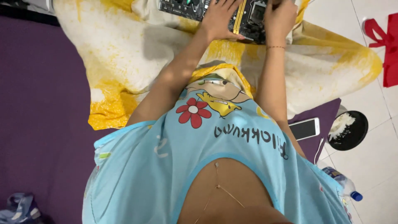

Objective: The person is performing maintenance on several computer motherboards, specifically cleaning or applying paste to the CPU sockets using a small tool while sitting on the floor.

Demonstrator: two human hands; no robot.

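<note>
A dark circuit board (199,9), judged rigid, light and fragile and best gripped by its bare edges, is steadied on the yellow-patterned lap cloth (124,49) beneath 2 flat-pressed hands, left hand (219,18) and right hand (278,18).

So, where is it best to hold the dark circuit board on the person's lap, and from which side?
Probably by its bare outer edges, coming from the near edge and sides. The circuit board lies flat on the yellow-and-white cloth, its top crowded with parts; the left hand and right hand already rest there.
</note>
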